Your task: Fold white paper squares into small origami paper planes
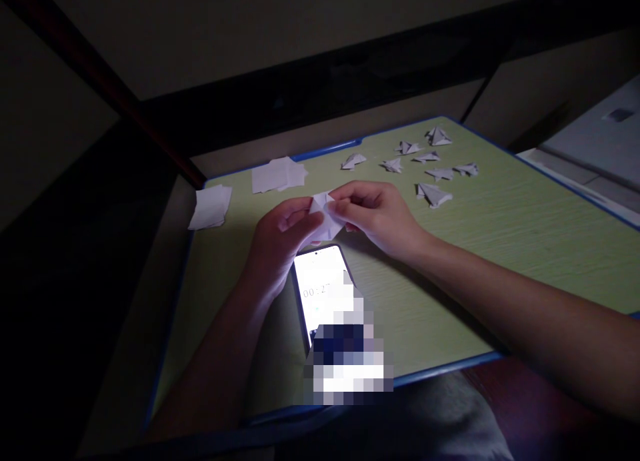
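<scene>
Left hand [274,238] and right hand [383,218] both grip the folded paper [327,216], thumbs on top, just above the far end of the lit phone [323,281]. Phone lies toward the near edge of the green counter [425,281]. Two paper stacks [278,175] [210,207] sit by the far left corner; small folded paper pieces [434,195] lie scattered toward the far right corner.

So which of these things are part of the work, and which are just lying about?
Likely in the work:
paper, held in left hand and right hand
two piles of flat sheets
folded paper shapes

Probably just lying about:
pale object, far right
phone, unless timing
</scene>
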A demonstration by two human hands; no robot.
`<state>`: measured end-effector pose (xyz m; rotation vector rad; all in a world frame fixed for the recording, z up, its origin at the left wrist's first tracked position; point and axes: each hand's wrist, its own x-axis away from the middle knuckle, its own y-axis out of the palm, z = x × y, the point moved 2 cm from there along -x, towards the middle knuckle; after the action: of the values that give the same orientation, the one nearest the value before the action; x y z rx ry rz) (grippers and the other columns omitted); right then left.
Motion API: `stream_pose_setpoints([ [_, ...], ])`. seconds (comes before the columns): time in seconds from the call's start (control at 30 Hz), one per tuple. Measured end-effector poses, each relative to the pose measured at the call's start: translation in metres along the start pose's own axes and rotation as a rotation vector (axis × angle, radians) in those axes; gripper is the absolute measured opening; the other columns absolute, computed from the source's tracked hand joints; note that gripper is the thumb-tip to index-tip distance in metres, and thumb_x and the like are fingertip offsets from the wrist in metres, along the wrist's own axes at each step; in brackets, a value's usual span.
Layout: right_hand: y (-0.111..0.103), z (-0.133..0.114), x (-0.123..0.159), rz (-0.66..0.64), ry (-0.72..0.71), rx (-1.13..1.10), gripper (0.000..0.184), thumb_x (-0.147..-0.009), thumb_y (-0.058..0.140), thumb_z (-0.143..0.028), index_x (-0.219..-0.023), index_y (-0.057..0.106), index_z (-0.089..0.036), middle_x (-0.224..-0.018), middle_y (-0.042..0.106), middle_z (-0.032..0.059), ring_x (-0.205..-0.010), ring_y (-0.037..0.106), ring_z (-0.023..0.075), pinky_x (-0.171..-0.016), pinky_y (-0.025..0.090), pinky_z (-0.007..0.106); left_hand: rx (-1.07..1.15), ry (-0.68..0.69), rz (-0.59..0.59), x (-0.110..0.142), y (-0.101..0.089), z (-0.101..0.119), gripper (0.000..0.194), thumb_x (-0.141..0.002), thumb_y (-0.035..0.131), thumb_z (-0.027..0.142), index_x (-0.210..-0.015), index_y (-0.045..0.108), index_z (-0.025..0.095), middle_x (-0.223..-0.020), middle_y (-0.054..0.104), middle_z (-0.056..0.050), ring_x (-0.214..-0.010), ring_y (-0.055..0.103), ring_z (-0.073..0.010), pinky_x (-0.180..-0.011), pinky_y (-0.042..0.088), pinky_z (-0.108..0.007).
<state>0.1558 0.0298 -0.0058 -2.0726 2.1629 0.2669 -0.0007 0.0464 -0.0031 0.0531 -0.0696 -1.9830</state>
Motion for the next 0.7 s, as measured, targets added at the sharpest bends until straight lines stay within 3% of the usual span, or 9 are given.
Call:
stream_pose_setpoints([
  [0.1, -0.0011, 0.0007, 0.0000, -0.004, -0.011, 0.013, 0.015, -0.074, 0.071, -0.027, -0.077, 0.070, -0.013, -0.059, 0.058, -0.0021, -0.051, 0.047, 0.0076, -0.048, 0.033, 0.025, -0.003, 0.035, 0.011, -0.0012, -0.0007, -0.0036, 0.037, -0.070, 0.077, 0.032, -0.100, 0.063, 0.016, -0.096, 0.073, -0.007, -0.081, 0.069, -0.0170, -0.068, 0.056, -0.027],
  [0.27, -0.0022, 0.0027, -0.0004, 0.004, -0.007, 0.016, 0.014, -0.076, 0.070, -0.028, -0.073, 0.071, -0.014, -0.059, 0.058, -0.0017, -0.051, 0.045, 0.0077, -0.049, 0.033, 0.025, -0.094, 0.140, 0.032, -0.0005, 0.0009, -0.0022, 0.034, -0.071, 0.078, 0.031, -0.098, 0.060, 0.021, -0.083, 0.073, -0.003, -0.073, 0.068, -0.0161, -0.070, 0.057, -0.029],
  [0.53, -0.0033, 0.0042, -0.0018, 0.033, -0.029, 0.036, 0.011, -0.076, 0.068, -0.024, -0.071, 0.070, -0.014, -0.059, 0.058, -0.0018, -0.052, 0.045, 0.0076, -0.049, 0.032, 0.025, -0.302, 0.269, 0.038, 0.0047, 0.0050, 0.0049, 0.024, -0.077, 0.070, 0.023, -0.101, 0.066, 0.019, -0.098, 0.074, -0.005, -0.091, 0.068, -0.0174, -0.083, 0.055, -0.029],
  [0.7, -0.0043, 0.0050, -0.0019, 0.039, -0.035, 0.067, 0.013, -0.076, 0.068, -0.026, -0.072, 0.072, -0.014, -0.060, 0.060, -0.0008, -0.055, 0.046, 0.0088, -0.051, 0.033, 0.025, -0.240, 0.243, 0.063, 0.0041, 0.0053, 0.0044, 0.025, -0.085, 0.064, 0.039, -0.099, 0.069, 0.019, -0.095, 0.073, -0.006, -0.085, 0.067, -0.0169, -0.073, 0.052, -0.027],
])
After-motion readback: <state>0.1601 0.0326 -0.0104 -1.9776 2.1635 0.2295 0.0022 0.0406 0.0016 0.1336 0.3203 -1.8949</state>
